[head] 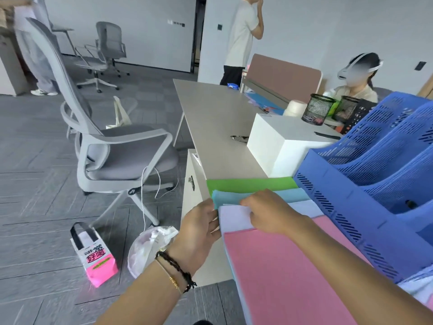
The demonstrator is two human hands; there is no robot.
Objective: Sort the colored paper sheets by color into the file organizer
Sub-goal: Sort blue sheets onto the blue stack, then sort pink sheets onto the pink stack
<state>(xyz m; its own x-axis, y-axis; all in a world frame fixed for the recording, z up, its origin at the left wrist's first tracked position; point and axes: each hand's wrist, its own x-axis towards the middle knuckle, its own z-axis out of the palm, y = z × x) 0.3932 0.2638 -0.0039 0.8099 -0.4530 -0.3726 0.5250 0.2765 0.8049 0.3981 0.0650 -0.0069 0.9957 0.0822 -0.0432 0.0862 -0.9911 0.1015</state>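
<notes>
Grey office chair (pixel 121 146) at nine o'clock, pink-and-white bag (pixel 95 254) and crumpled plastic bag (pixel 150 245) on the floor at seven, white box (pixel 283 146) and two black mesh pen cups (pixel 317 109) at two o'clock.

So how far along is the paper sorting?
Barely begun, it seems. The blue file organizer shows no sheets in the slots visible. Both hands are on the pale lavender sheet: left hand at its edge, right hand on top. Green sheet, light blue sheet and pink sheet remain fanned on the desk.
</notes>
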